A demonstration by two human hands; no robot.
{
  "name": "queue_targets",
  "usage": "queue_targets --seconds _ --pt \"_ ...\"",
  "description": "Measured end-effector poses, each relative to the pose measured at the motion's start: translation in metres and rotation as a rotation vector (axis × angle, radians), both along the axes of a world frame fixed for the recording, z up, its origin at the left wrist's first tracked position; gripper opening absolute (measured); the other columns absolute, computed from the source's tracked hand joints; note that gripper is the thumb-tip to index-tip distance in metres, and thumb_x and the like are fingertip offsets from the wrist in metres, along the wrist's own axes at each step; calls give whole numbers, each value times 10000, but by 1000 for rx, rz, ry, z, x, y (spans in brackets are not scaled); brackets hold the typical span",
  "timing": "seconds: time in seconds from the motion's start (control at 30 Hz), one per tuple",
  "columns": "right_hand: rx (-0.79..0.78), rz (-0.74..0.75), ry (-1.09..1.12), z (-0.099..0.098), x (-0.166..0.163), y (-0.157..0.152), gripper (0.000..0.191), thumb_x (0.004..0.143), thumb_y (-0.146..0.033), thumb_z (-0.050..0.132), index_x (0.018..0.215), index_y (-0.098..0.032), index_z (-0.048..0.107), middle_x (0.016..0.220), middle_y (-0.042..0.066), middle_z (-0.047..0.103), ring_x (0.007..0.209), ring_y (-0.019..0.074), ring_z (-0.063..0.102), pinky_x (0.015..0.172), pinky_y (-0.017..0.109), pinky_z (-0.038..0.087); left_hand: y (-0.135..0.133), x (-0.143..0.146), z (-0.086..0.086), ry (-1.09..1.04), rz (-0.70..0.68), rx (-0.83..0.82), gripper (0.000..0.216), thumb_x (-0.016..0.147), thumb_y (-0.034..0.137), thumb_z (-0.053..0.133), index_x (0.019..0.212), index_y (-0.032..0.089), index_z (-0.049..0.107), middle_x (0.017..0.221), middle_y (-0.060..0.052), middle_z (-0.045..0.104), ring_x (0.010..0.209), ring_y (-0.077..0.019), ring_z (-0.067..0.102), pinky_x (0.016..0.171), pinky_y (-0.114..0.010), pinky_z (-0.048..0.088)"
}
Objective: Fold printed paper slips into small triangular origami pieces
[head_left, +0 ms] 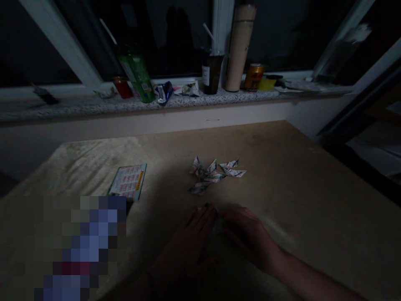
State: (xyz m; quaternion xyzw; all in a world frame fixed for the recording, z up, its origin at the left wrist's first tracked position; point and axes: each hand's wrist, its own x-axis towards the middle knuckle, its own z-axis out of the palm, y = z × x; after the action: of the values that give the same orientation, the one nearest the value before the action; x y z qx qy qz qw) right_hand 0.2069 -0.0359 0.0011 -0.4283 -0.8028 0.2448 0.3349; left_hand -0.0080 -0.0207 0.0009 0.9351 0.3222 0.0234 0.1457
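Table [282, 167] dim; poor light could let a slip pass unseen. Left hand [194, 236] spread, fingers extended; right hand [246, 228] bent close, pinching or not I can't tell. Forward nudge might scatter folded paper pieces [214, 174] just beyond. Small paper [217, 223] between the hands, mostly hidden, edges lost in shadow

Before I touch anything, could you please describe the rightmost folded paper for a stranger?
Find the table below the windowsill. Beyond the left hand and right hand lie several folded papers. The wanted folded paper, like a sideways V, sits farthest right.
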Motion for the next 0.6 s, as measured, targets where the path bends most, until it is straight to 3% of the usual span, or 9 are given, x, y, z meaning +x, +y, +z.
queue_targets --seconds 0.1,0.3,0.43,0.6 --pt "8 53 -39 2 1 1 309 859 -194 510 1168 -209 520 1119 86 626 1040 217 562 883 383 462 0 0 -2 -16 -13 15 825 856 494 442 1434 56 49 1500 -140 129 1371 -247 88 1119 -419 103" --pt "166 178 -214 1 1 3 436 872 -211 501 1304 -203 440 1230 88 584 1178 220 488 992 427 395 1 1 -1 -6 -14 33 763 873 509 402 1417 34 156 1487 -170 164 1367 -265 103 1113 -421 132" --pt "178 203 -347 -2 1 3 474 879 -247 501 1341 -218 403 1385 77 430 1266 229 390 1042 447 337 0 -1 -3 -5 0 37 760 867 534 391 1407 32 204 1488 -180 146 1368 -275 85 1104 -424 162" --pt "169 219 -422 -3 0 4 519 892 -267 489 1381 -223 325 1435 63 347 1310 214 319 1071 459 284 0 -6 -6 -42 70 41 786 863 522 420 1432 73 117 1494 -170 135 1364 -292 104 1095 -454 191"
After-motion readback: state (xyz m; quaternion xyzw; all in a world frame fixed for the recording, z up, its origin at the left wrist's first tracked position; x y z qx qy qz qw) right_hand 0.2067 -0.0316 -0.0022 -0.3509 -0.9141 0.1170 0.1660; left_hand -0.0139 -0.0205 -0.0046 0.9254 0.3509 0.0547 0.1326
